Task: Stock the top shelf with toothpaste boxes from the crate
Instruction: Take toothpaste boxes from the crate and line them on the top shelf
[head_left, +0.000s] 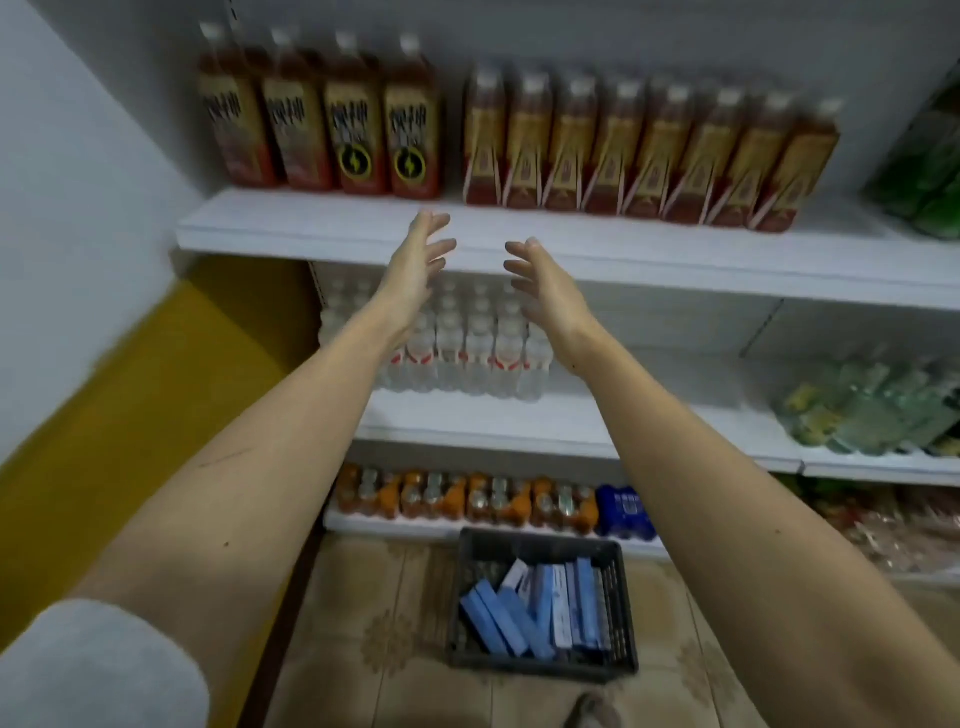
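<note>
A dark plastic crate (626, 608) stands on the tiled floor below me, holding several blue and white toothpaste boxes (540, 610). Both my arms reach up and forward. My left hand (415, 260) and my right hand (540, 283) hover palms facing each other, fingers spread and straight, just in front of the edge of a white shelf (675, 249). Neither hand holds anything. No shelf higher than this one shows.
The white shelf carries brown drink bottles (322, 119) at left and red-and-gold bottles (649, 150) at right. Below are clear water bottles (467, 343), green packs (872, 405), and orange bottle packs (467, 499) on the lowest shelf. A white and yellow wall (78, 260) stands left.
</note>
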